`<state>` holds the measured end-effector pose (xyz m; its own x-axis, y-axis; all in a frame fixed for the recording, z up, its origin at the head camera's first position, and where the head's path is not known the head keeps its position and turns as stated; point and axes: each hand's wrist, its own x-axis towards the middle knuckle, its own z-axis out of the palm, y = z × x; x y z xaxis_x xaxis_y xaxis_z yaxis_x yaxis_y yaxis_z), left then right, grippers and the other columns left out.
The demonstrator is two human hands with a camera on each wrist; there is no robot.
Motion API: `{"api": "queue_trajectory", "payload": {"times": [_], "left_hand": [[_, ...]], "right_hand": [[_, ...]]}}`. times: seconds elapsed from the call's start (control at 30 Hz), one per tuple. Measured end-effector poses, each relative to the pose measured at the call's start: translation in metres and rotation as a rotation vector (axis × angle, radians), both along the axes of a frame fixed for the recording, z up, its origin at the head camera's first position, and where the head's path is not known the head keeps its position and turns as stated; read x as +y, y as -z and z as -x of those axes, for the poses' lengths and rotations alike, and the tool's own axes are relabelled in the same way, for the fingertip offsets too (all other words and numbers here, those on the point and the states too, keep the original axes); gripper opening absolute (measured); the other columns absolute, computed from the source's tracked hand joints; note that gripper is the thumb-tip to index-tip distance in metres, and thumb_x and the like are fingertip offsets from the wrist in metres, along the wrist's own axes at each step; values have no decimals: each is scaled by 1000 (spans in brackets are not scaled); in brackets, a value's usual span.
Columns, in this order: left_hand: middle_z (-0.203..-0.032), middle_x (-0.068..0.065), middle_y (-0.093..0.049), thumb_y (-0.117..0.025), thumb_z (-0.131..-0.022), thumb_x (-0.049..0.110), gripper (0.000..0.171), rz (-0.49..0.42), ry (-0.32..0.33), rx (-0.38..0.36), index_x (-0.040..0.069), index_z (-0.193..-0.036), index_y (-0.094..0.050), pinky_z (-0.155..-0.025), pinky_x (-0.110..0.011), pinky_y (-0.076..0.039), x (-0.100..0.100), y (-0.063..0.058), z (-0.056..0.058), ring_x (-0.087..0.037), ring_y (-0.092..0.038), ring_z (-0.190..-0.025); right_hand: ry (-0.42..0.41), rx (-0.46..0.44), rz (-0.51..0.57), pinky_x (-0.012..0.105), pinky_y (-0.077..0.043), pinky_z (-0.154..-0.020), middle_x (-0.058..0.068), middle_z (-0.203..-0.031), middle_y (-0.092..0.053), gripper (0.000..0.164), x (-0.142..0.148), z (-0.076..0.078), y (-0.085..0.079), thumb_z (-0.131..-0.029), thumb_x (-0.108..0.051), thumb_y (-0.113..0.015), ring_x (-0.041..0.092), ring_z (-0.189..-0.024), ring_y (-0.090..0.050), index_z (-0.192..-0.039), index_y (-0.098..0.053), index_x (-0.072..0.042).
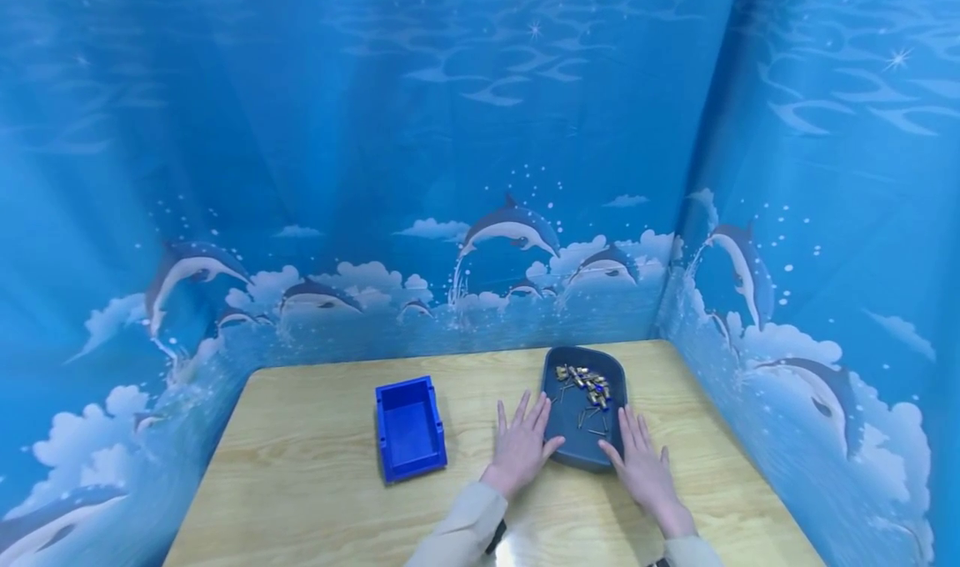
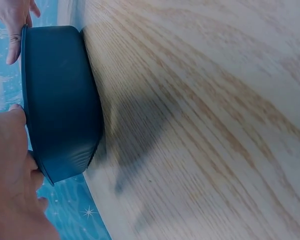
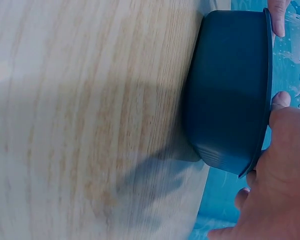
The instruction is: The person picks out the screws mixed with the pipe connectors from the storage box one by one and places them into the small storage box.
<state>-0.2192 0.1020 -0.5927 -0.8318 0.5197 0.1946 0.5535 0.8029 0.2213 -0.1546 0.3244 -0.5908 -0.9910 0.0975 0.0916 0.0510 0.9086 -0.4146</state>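
Observation:
A dark blue-grey basin (image 1: 573, 438) stands on the table at the right in the head view. Several brass-coloured fittings (image 1: 596, 385), some with blue parts, lie in it beside several thin screw-like pieces (image 1: 597, 431). Against the basin's left side, my left hand (image 1: 521, 446) rests with its fingers straight and spread, the thumb at the rim. My right hand (image 1: 647, 471) touches the right side in much the same way. Both wrist views show the basin's outer wall (image 2: 62, 95) and a thumb at its rim; its contents are hidden there.
A blue plastic bin (image 1: 411, 434) stands on the wooden table (image 1: 300, 450) to the left of my left hand. Blue curtains (image 1: 360, 175) printed with dolphins hang behind and along both sides of the table.

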Motion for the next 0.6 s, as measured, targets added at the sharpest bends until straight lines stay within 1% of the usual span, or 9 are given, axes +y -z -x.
{"api": "queue_trajectory", "payload": {"times": [0.2,0.43,0.6], "left_hand": [[-164,-3,-33,-48,-102,53,68,21,-11,5,12,-156,-40,-119,-69,-20,1,0,0,-30,-25,-153],[-163,-4,-35,-48,-102,54,69,13,-20,6,11,-155,-41,-119,-69,-19,1,1,-1,-30,-24,-153],[-164,-3,-33,-47,-102,54,68,22,-32,5,12,-156,-40,-119,-68,-19,-2,1,-1,-29,-24,-153]], "right_hand": [[2,-47,-2,83,-10,-108,22,-167,-11,80,1,-1,-2,-105,-50,-45,49,-151,-14,-159,-20,2],[-4,-40,5,84,-13,-107,23,-166,-16,79,-1,0,-2,-105,-49,-47,49,-150,-16,-159,-21,3],[-9,-40,8,84,-13,-106,24,-165,-16,79,-4,0,-3,-105,-50,-46,50,-149,-17,-159,-21,3]]}}
